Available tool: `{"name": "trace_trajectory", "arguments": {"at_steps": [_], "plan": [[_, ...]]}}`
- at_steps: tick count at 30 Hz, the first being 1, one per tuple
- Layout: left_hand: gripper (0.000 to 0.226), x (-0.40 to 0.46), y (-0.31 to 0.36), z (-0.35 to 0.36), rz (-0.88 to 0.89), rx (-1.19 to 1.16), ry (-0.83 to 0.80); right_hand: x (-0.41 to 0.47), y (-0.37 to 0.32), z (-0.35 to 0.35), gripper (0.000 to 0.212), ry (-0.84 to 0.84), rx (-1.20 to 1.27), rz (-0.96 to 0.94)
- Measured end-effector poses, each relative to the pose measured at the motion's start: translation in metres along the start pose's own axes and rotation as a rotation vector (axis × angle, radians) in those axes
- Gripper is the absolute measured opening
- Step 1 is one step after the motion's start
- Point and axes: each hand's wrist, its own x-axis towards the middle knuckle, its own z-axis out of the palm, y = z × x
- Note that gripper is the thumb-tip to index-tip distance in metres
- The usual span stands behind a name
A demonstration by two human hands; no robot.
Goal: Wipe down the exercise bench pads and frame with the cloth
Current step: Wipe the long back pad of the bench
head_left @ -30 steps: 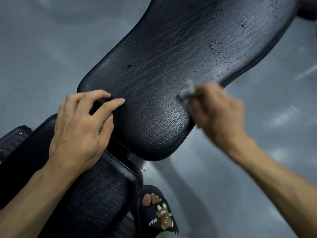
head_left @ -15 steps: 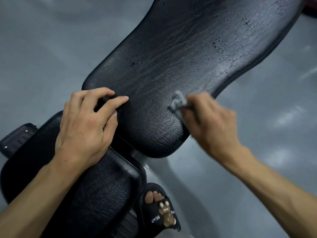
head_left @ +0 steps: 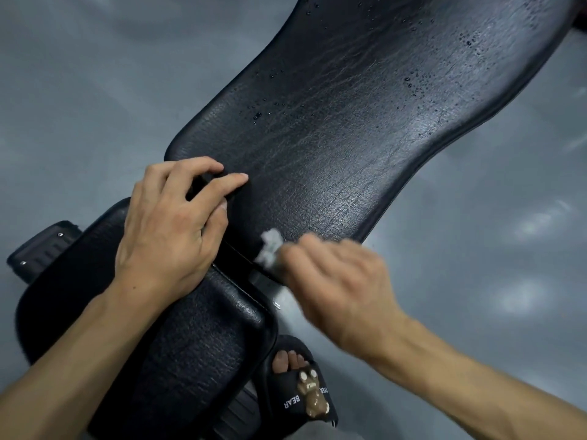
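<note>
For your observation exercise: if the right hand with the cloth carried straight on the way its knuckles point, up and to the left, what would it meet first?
Probably the left hand, which rests on the back pad in that line from the right hand and cloth. Depth is unclear.

The only clear lettering is on the black rubber slide sandal with a brown bear-shaped charm (head_left: 301, 396) at the bottom of the view: white capitals on its strap read "BEAR", seen upside down. Beside the charm, a second white word is partly covered, showing only letters that look like "VER". The charm itself carries small print, too tiny to read.
</note>
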Motion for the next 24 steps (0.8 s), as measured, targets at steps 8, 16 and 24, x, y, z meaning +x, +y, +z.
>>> {"name": "trace_trajectory", "arguments": {"at_steps": [8,16,24], "plan": [[0.036,0.0,-0.001,0.001,0.001,-0.008,0.016,0.033,0.091,-0.017,0.034,0.075,-0.138,0.416],[0.037,0.0,0.0,-0.001,-0.006,-0.008,0.006,0.019,0.03,-0.005,0.036,-0.048,0.053,-0.03],[0.037,-0.001,0.0,0.001,-0.006,-0.005,0.011,0.061,0.126,-0.012,0.038,0.05,-0.188,0.424]]}}
